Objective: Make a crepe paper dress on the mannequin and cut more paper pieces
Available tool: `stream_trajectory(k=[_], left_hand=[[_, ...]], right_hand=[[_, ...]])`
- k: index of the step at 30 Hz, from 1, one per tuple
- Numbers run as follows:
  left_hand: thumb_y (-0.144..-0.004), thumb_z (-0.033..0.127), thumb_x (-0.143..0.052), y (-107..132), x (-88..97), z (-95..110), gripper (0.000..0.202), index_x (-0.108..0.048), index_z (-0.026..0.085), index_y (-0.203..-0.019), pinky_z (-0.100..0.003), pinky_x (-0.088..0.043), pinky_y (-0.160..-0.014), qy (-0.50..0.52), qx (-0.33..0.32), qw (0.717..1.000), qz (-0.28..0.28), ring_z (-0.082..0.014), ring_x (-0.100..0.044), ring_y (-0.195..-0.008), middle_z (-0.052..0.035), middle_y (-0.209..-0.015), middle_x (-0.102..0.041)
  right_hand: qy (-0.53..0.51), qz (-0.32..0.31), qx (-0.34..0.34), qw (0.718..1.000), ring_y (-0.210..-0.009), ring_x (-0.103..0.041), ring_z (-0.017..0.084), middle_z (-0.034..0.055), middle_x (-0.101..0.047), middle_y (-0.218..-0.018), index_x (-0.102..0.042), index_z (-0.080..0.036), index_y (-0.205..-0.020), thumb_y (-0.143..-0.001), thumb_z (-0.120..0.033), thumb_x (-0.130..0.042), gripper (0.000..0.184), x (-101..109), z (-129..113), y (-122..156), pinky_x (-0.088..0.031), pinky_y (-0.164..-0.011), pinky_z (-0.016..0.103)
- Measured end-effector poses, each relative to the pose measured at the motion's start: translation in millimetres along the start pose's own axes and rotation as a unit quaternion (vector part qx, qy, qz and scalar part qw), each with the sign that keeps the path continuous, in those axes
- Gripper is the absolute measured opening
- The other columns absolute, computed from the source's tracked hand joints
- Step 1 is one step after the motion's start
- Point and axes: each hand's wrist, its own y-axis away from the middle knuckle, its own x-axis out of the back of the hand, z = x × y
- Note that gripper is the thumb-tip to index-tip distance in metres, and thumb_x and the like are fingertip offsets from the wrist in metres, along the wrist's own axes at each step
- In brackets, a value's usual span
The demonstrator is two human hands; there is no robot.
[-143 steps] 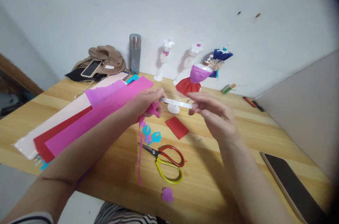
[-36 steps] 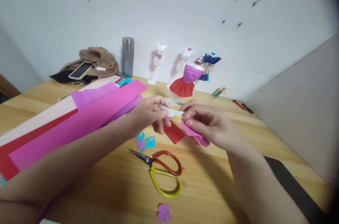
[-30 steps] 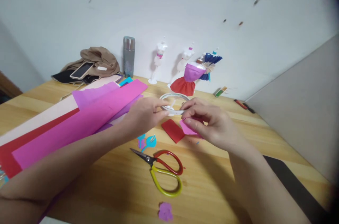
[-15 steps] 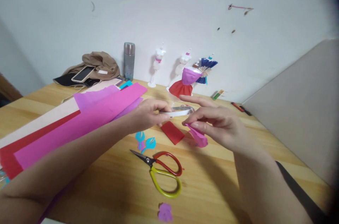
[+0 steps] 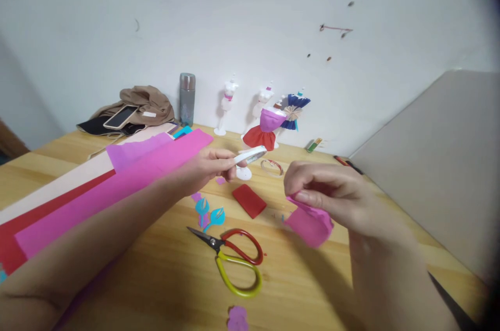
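My left hand (image 5: 207,165) pinches a white roll of tape (image 5: 250,155) above the wooden table (image 5: 164,279). My right hand (image 5: 332,193) is closed on a folded piece of pink crepe paper (image 5: 310,224), held nearer to me at the right. Between the hands lie a folded red paper piece (image 5: 249,200) and small blue and pink cut-outs (image 5: 207,212). Red and yellow scissors (image 5: 234,258) lie on the table in front of me.
Long sheets of pink, purple, red and pale paper (image 5: 101,185) lie at the left. At the back stand a steel flask (image 5: 186,98), white mannequin stands (image 5: 225,107), one with a red and purple paper dress (image 5: 263,130), and a beige cloth with a phone (image 5: 121,116). A grey panel (image 5: 437,159) rises at right.
My right hand has come away from the tape roll and moved toward me with the pink paper. The left hand still holds the roll, now tilted. A thin ring shows on the table.
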Motion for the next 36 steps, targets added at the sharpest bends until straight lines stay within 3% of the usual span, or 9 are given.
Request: stream_trajectory(k=[3,6,11,16,21,24,30,36], left_hand=[[-0.081,0.037,-0.068,-1.0,0.9,-0.7,0.025,-0.072,0.013,-0.08,-0.026,-0.042,-0.065,-0.044,-0.01,0.999,0.002,-0.0127,-0.055,-0.07,-0.0026,-0.071,-0.061],[-0.08,0.038,-0.068,-2.0,1.1,-1.4,0.026,-0.074,0.013,-0.087,-0.024,-0.042,-0.062,-0.068,-0.016,0.997,0.011,-0.0128,-0.057,-0.07,-0.0039,-0.074,-0.065],[-0.08,0.034,-0.064,-1.7,-2.2,-1.9,0.021,-0.074,0.015,-0.081,-0.024,-0.043,-0.062,-0.171,-0.024,0.983,0.055,-0.013,-0.056,-0.068,-0.0027,-0.073,-0.065],[-0.079,0.027,-0.064,0.2,-7.4,-0.8,0.013,-0.073,0.019,-0.076,-0.025,-0.045,-0.067,-0.288,-0.109,0.944,0.118,-0.0159,-0.058,-0.073,-0.001,-0.069,-0.065],[-0.083,0.024,-0.058,2.0,-11.1,1.4,0.017,-0.072,0.019,-0.075,-0.025,-0.046,-0.071,-0.35,-0.152,0.917,0.114,-0.016,-0.06,-0.073,-0.0018,-0.07,-0.066],[-0.085,0.025,-0.055,3.0,-12.6,2.8,0.022,-0.071,0.017,-0.071,-0.026,-0.046,-0.072,-0.37,-0.162,0.908,0.107,-0.0162,-0.06,-0.073,-0.0034,-0.07,-0.066],[-0.083,0.023,-0.055,5.3,-15.5,5.5,0.019,-0.071,0.018,-0.076,-0.025,-0.047,-0.067,-0.323,-0.13,0.932,0.099,-0.016,-0.059,-0.074,-0.0019,-0.071,-0.065],[-0.078,0.026,-0.058,5.4,-15.3,8.1,0.021,-0.063,0.017,-0.06,-0.025,-0.045,-0.063,-0.224,-0.056,0.968,0.093,-0.0149,-0.056,-0.07,-0.0005,-0.064,-0.059]], right_hand=[[0.085,0.048,-0.01,0.995,-0.087,-0.068,0.019,0.0072,-0.07,-0.089,-0.064,-0.022,-0.079,-0.097,-0.024,-0.058,0.018,-4.1,-1.1,-0.5,-0.048,-0.057,0.027],[0.16,0.08,-0.018,0.984,-0.107,-0.069,0.024,0.0111,-0.072,-0.104,-0.063,-0.022,-0.078,-0.096,-0.02,-0.055,0.02,-8.6,-2.7,-2.3,-0.047,-0.053,0.026],[0.178,0.106,0.017,0.978,-0.107,-0.07,0.026,0.0097,-0.075,-0.102,-0.063,-0.024,-0.082,-0.093,-0.015,-0.057,0.016,-14.1,-0.9,-3.8,-0.054,-0.064,0.03],[0.151,0.113,0.017,0.982,-0.094,-0.073,0.022,0.007,-0.076,-0.103,-0.065,-0.025,-0.085,-0.093,-0.016,-0.058,0.013,-20.3,1.6,-5.7,-0.058,-0.076,0.035],[0.166,0.086,0.032,0.982,-0.097,-0.074,0.022,0.0088,-0.075,-0.111,-0.064,-0.023,-0.084,-0.091,-0.013,-0.058,0.014,-29.6,1.3,-9.4,-0.059,-0.079,0.034],[0.188,0.068,0.034,0.979,-0.107,-0.072,0.024,0.0084,-0.077,-0.104,-0.062,-0.023,-0.083,-0.091,-0.01,-0.055,0.017,-35.6,1.9,-9.9,-0.059,-0.085,0.037],[0.224,0.051,0.055,0.972,-0.108,-0.072,0.026,0.01,-0.076,-0.102,-0.06,-0.023,-0.083,-0.091,-0.009,-0.052,0.018,-42.2,4.7,-9.3,-0.059,-0.087,0.042],[0.24,0.011,0.088,0.967,-0.1,-0.073,0.023,0.0127,-0.075,-0.103,-0.06,-0.022,-0.082,-0.094,-0.009,-0.048,0.022,-46.0,3.2,-15.1,-0.06,-0.083,0.038]])
